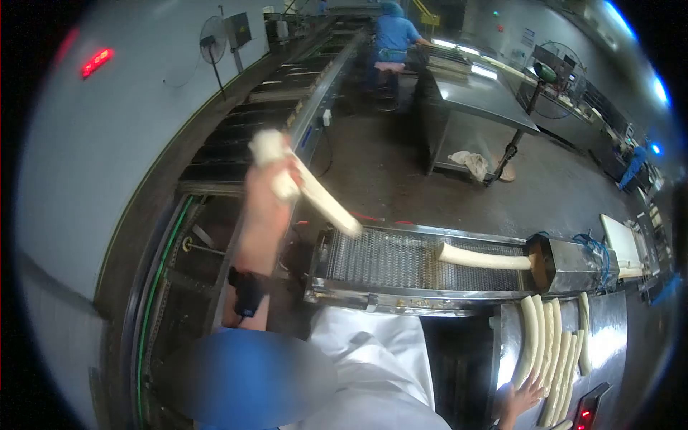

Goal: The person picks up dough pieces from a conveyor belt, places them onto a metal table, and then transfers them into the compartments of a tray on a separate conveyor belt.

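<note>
L hand [276, 178] blurry, gripping dough [327, 203]; R hand [522, 401] cropped past wrist.

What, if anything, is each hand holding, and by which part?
Left hand: long dough piece, near its upper end. Right hand at dough strips; grip unclear.

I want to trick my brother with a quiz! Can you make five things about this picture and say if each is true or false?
1. The left hand is holding a pale, dough-like piece. True.
2. Both hands are raised up high. False: the right hand is down at the pale strips on the metal surface.
3. A long pale roll lies on the mesh belt. True.
4. Nobody else is in the room. False: a person in blue is farther back.
5. The left wrist has a black band. True.
</note>
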{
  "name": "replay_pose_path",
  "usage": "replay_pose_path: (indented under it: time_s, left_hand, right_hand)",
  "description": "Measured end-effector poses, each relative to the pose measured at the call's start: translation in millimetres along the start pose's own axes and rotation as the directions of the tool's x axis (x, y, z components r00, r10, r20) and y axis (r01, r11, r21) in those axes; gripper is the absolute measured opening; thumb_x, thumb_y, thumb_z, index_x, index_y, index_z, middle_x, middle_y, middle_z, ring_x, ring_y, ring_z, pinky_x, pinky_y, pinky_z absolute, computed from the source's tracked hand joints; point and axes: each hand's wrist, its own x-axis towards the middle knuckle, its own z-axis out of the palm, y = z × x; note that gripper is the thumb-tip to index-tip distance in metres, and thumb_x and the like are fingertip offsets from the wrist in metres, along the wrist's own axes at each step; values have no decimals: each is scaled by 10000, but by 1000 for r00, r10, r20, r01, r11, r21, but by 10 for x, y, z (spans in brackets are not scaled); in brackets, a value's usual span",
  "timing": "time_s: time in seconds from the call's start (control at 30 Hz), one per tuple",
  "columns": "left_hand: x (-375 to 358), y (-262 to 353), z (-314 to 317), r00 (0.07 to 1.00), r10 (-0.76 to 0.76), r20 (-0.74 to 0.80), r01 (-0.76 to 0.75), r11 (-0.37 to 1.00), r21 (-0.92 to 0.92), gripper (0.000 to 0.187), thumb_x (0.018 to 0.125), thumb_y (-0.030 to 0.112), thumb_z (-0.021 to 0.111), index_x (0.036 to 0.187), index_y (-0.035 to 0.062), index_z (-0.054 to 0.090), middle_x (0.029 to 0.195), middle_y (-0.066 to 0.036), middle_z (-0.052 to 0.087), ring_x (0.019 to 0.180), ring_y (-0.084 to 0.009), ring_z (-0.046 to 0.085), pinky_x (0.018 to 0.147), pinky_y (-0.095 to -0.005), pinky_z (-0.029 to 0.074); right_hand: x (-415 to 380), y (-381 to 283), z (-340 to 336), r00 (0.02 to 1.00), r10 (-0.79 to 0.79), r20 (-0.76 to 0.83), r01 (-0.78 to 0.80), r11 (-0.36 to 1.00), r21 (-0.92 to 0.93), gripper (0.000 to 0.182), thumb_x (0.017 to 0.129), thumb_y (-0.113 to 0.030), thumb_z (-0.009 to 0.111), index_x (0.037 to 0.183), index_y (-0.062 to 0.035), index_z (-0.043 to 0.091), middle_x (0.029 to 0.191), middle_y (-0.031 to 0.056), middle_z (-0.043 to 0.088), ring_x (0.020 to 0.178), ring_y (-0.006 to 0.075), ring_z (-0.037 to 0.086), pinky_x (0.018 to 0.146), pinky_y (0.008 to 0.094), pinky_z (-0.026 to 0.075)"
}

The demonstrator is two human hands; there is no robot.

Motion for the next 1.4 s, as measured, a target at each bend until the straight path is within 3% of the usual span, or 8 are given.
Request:
replay_pose_path:
  time_s: [0.23, 0.43, 0.63, 0.77, 0.9, 1.17, 1.37, 1.4]
  left_hand:
    - [545, 244, -743, 911, 178, -372, -241, 962, -130, 187, 852, 53, 612, 1017, 1, 541, 927, -100, 589, 825, -178, 603, 766, -276, 558]
    - [7, -943, -744, 920, -333, -205, 390, 830, 399, 429, 853, 113, 640, 1253, 1, 533, 1136, -132, 631, 1003, -192, 628, 868, -302, 506]
    - [-426, -2267, -362, 839, -295, 457, -404, 226, 887, 666, 748, 244, 691, 1312, -41, 481, 1239, -278, 552, 1146, -392, 552, 982, -388, 443]
    - [-544, -2529, -145, 709, -611, 352, -340, 142, 930, 594, 728, 276, 708, 1225, -11, 551, 1159, -204, 590, 1081, -376, 563, 954, -400, 444]
    - [-814, -2569, 52, 750, -441, 494, -574, -61, 817, 395, 679, 254, 693, 1007, 43, 632, 993, -173, 639, 940, -361, 614, 824, -447, 488]
    - [-989, -2374, -28, 641, -569, 515, -554, 122, 824, 246, 686, 211, 666, 835, 37, 576, 896, -201, 651, 873, -381, 630, 778, -463, 490]
    - [-1130, -1798, -199, 762, -617, 196, -191, 75, 979, 346, 743, 258, 659, 943, -19, 610, 801, -209, 649, 773, -365, 648, 686, -411, 509]
    - [-1110, -1788, -385, 701, -705, 106, 162, 303, 939, 366, 760, 277, 655, 961, -26, 615, 795, -183, 647, 731, -322, 644, 643, -378, 507]
  right_hand:
    - [45, 18, 71, 999, -8, 43, 17, 980, -197, 884, 792, -822, 273, 1492, -283, 263, 1548, 92, 233, 1398, 420, 203, 1102, 581, 183]
    - [14, 0, -39, 999, -23, 46, 29, 990, -139, 856, 811, -719, 386, 1495, -219, 264, 1531, 130, 258, 1401, 417, 198, 1122, 576, 149]
    - [29, 79, 169, 987, -131, -91, 138, 987, 80, 826, 768, -411, 581, 1487, -149, 269, 1478, 254, 285, 1392, 424, 212, 1141, 527, 171]
    - [-42, 11, 120, 972, -136, -193, 180, 956, 233, 836, 741, -312, 636, 1480, -144, 282, 1483, 263, 268, 1369, 422, 263, 1107, 520, 253]
    - [-82, -130, 7, 969, -83, -235, 139, 962, 235, 894, 665, -262, 735, 1462, -209, 334, 1469, 237, 298, 1318, 419, 332, 1083, 504, 276]
    - [59, -203, -173, 990, -19, -139, 50, 973, 227, 822, 613, -276, 739, 1370, -146, 446, 1363, 268, 389, 1248, 438, 401, 1035, 498, 342]
    - [335, -120, -260, 976, -115, 183, 39, 927, 373, 786, 604, -344, 785, 1314, -132, 523, 1407, 231, 371, 1224, 399, 452, 1018, 484, 400]
    - [378, -120, -188, 981, -126, 151, 69, 939, 336, 780, 598, -336, 784, 1300, -112, 530, 1378, 237, 393, 1190, 404, 477, 999, 483, 417]
